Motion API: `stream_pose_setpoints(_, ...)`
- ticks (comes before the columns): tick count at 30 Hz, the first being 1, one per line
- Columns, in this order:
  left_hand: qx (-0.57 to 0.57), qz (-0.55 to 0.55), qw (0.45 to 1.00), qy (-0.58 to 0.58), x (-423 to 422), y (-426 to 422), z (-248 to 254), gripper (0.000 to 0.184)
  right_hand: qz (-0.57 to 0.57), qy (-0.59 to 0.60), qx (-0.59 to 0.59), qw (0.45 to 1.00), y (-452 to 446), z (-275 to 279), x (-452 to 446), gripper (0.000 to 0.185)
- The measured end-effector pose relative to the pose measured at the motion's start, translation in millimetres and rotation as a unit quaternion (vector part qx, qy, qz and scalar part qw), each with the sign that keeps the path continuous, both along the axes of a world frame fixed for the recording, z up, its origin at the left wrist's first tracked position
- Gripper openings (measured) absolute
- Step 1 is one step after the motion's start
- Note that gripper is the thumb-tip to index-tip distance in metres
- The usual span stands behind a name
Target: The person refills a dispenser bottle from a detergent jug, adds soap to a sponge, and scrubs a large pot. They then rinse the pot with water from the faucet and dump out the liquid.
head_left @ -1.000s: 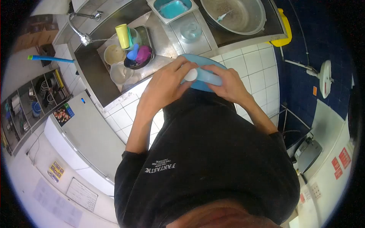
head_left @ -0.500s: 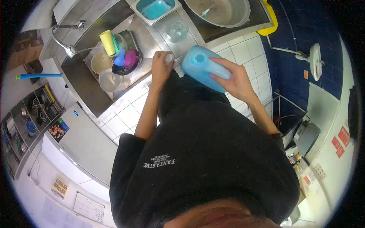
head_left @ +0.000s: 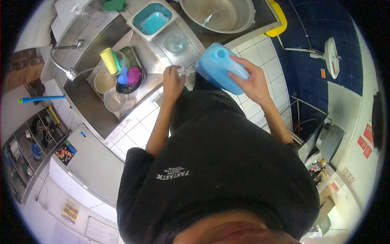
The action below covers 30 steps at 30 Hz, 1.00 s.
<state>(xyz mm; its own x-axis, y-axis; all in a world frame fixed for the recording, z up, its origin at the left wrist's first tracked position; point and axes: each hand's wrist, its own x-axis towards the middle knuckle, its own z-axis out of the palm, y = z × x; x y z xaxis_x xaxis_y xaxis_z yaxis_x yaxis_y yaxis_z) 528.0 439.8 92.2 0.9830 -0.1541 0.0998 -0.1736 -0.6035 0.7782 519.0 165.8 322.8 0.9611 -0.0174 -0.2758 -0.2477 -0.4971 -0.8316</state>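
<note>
My right hand (head_left: pixel 252 81) is wrapped round the handle of a large blue jug (head_left: pixel 221 67), whose round mouth is uncapped and faces up toward the camera. In my left hand (head_left: pixel 174 83), near the sink's front edge, a white cap (head_left: pixel 180 71) is held between the fingers. Beyond the hands, a clear glass jar (head_left: pixel 175 43) stands on the steel counter (head_left: pixel 187 30). Behind that jar is a steel container (head_left: pixel 134 21) with blue liquid (head_left: pixel 154 23) in it.
In the sink (head_left: pixel 97 124) are a yellow cup (head_left: pixel 109 61), a pink item (head_left: pixel 134 76), a beige bowl (head_left: pixel 105 82) and a clear container (head_left: pixel 115 101) below the faucet (head_left: pixel 70 74). A large metal pot (head_left: pixel 227 20) stands at the back right. A grey fridge (head_left: pixel 95 158) stands left.
My hands have moved apart. The cap came off the jug and is in my left hand; the jug's mouth now shows. The view has shifted, bringing a green sponge into sight.
</note>
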Motion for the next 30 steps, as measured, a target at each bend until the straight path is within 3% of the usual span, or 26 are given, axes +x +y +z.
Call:
stream_pose_setpoints(1, 0.002, -0.006, 1.0, -0.004, -1.7, -1.5, 24.0, 0.046, -0.006, -0.004, 0.002, 1.0, -4.2, -5.3, 1.9, 0.05)
stream_pose_setpoints(3, -0.13, -0.037, 0.99, 0.045, 2.3, -11.8, 98.1, 0.044, 0.008, -0.06, -0.017, 0.998, -10.7, -16.2, 2.3, 0.049)
stream_pose_setpoints(5, -0.128, -0.098, 0.982, -0.1, 27.7, -30.9, 167.3, 0.039, 0.019, -0.057, -0.008, 0.998, -15.3, -10.5, 5.3, 0.049)
stream_pose_setpoints(6, -0.124, -0.104, 0.981, -0.103, 44.7, -43.2, 199.6, 0.039, 0.038, -0.056, -0.003, 0.998, -17.8, -8.1, 8.6, 0.049)
stream_pose_setpoints(8, -0.038, -0.2, 0.954, -0.218, 71.2, -65.9, 242.5, 0.031, 0.046, -0.061, -0.013, 0.997, -23.7, -7.0, 10.3, 0.049)
stream_pose_setpoints(9, -0.036, -0.206, 0.952, -0.223, 78.6, -72.2, 242.8, 0.031, 0.061, -0.063, -0.026, 0.996, -27.3, -6.0, 10.2, 0.049)
stream_pose_setpoints(11, 0.15, -0.331, 0.916, -0.168, 93.7, -84.0, 245.2, 0.036, 0.054, -0.059, -0.032, 0.996, -34.2, -6.5, 6.4, 0.05)
stream_pose_setpoints(12, 0.156, -0.336, 0.912, -0.176, 96.3, -90.9, 251.1, 0.036, 0.054, -0.051, -0.039, 0.997, -37.8, -7.7, 6.6, 0.051)
stream_pose_setpoints(14, 0.283, -0.382, 0.869, -0.138, 96.6, -104.5, 263.4, 0.028, 0.048, -0.057, -0.044, 0.996, -42.9, -12.2, 7.2, 0.052)
stream_pose_setpoints(30, 0.481, -0.423, 0.754, -0.142, 76.3, -158.3, 271.6, 0.01, 0.039, -0.055, -0.058, 0.996, -61.1, -21.3, 1.3, 0.052)
